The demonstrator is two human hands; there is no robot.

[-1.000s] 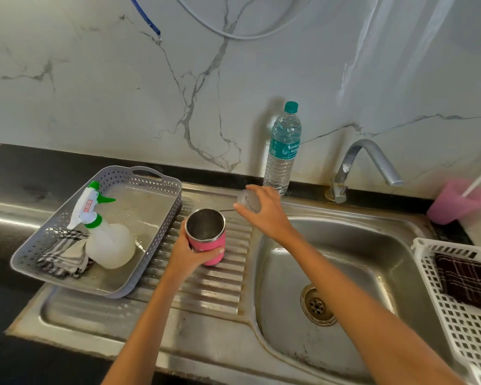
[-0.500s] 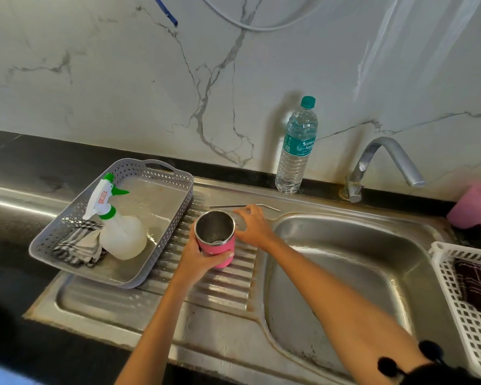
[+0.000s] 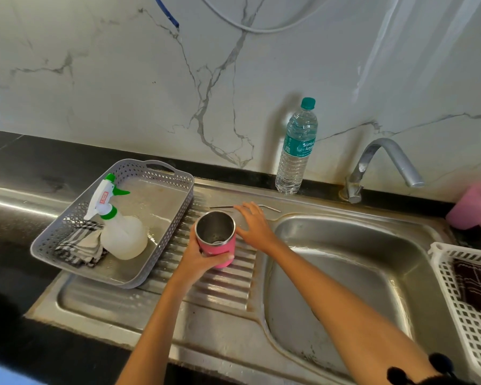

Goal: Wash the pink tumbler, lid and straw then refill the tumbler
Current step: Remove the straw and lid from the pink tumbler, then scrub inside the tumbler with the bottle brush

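Note:
The pink tumbler [image 3: 216,240] stands upright and open on the ribbed drainboard [image 3: 225,287], its steel inside showing. My left hand [image 3: 199,259] wraps around its pink wall from the near side. My right hand [image 3: 254,227] is just right of the tumbler, palm down on the drainboard, fingers spread. No lid is visible; whatever is under the palm is hidden. The bent metal straw [image 3: 267,208] lies on the sink's back ledge, with my right fingertips at its middle.
A grey basket [image 3: 178,176] on the left holds a spray bottle [image 3: 120,229] and a checked cloth [image 3: 79,245]. A water bottle [image 3: 297,151] stands against the wall beside the tap [image 3: 383,159]. The sink basin [image 3: 345,279], a white basket [image 3: 461,295] and a pink cup [image 3: 469,207] lie to the right.
My right hand came down from above the sink edge, where it held a clear lid, to the drainboard beside the tumbler. My left hand stayed on the tumbler.

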